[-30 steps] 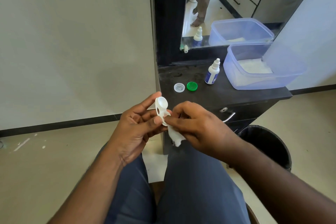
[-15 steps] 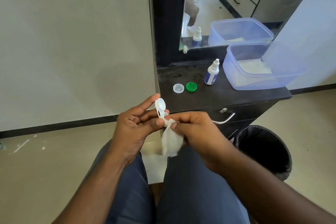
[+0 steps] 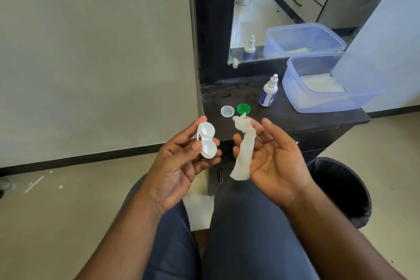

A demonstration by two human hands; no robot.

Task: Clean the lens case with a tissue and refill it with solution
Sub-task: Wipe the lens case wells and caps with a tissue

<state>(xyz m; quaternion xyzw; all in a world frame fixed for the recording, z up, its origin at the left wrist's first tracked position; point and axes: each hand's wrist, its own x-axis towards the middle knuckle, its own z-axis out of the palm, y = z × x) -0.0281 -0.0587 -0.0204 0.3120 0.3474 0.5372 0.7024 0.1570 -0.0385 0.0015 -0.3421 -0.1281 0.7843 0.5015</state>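
While in left grip [image 3: 179,166], lens case [image 3: 207,140]

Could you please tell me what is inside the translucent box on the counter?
The translucent box holds a flat white layer, likely tissue; a pale panel hides its right end.

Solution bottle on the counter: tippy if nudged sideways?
Probably. The solution bottle stands upright, tall and narrow on a small base, so a high push likely topples it. Small plastic, probably light: a low push may just slide it. Round body, so once down it could roll along the counter.
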